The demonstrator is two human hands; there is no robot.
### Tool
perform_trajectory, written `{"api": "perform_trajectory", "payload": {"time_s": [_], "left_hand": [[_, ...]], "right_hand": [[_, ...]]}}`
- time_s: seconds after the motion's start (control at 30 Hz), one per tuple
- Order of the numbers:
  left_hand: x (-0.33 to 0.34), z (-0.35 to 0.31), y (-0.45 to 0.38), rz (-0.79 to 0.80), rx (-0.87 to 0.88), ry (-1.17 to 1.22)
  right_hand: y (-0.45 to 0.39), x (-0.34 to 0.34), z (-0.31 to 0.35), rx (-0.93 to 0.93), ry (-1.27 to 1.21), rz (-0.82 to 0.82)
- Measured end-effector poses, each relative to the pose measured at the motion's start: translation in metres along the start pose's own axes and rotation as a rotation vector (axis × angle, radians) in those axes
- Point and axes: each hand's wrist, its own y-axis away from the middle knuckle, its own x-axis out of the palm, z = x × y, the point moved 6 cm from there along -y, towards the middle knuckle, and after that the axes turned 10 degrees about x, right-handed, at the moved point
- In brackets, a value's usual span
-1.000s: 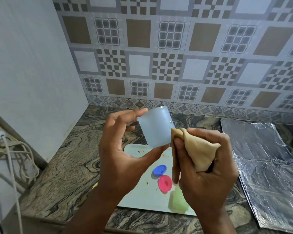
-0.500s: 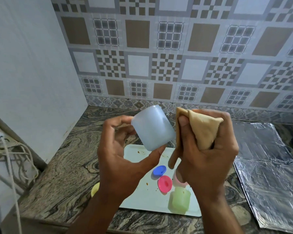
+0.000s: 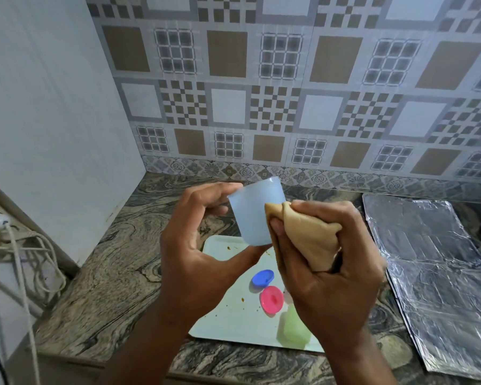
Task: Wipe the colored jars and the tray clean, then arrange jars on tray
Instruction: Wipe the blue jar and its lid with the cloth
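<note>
Jars are being counted at two for certain: a pale blue jar (image 3: 254, 213) is being held above the tray (image 3: 235, 318) by the left hand (image 3: 197, 257), pinched between fingertips at its upper end and thumb at its lower end, and a green jar (image 3: 292, 327) is lying near the tray's front edge, half covered by the right hand (image 3: 328, 270). A pale pink shape just behind the green jar is being hidden almost wholly by that hand, so it cannot be told what it is. A tan cloth (image 3: 306, 236) is being gripped in the right hand's curled fingers and pressed against the blue jar's side (which end of the jar is open cannot be made out from here). The tray's right part is being covered by the right hand and wrist. On the tray two lids are lying apart from any jar: a blue lid (image 3: 262, 278) and, just in front of it, a pink lid (image 3: 272, 299). Small brown crumbs and smears are being shown scattered over the white tray. To the right, a foil sheet (image 3: 439, 273) is lying on the counter (image 3: 117, 273), its far corner being cut off by the frame. At the left edge a white cable (image 3: 17, 268) is hanging, partly cut off.
</note>
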Motion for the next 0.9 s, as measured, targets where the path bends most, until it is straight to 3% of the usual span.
{"api": "perform_trajectory", "payload": {"time_s": [0.1, 0.23, 0.37, 0.5, 0.7, 0.9], "left_hand": [[0.001, -0.004, 0.001, 0.036, 0.064, 0.025], [0.002, -0.006, 0.008, -0.009, -0.023, 0.15], [0.002, -0.008, 0.007, -0.092, -0.089, 0.23], [0.009, -0.012, 0.006, -0.051, -0.097, 0.306], [0.008, -0.005, 0.007, -0.047, -0.098, 0.153], [0.01, -0.009, 0.006, 0.028, 0.002, 0.015]], "right_hand": [[-0.012, -0.003, 0.001, 0.055, -0.018, -0.032], [-0.024, -0.005, -0.008, 0.166, -0.069, -0.065], [-0.007, -0.008, 0.001, 0.115, -0.13, -0.123], [0.013, -0.005, 0.007, 0.082, -0.154, -0.118], [0.014, -0.008, 0.002, 0.011, -0.104, -0.063], [0.013, -0.009, 0.003, -0.126, 0.141, -0.025]]}}
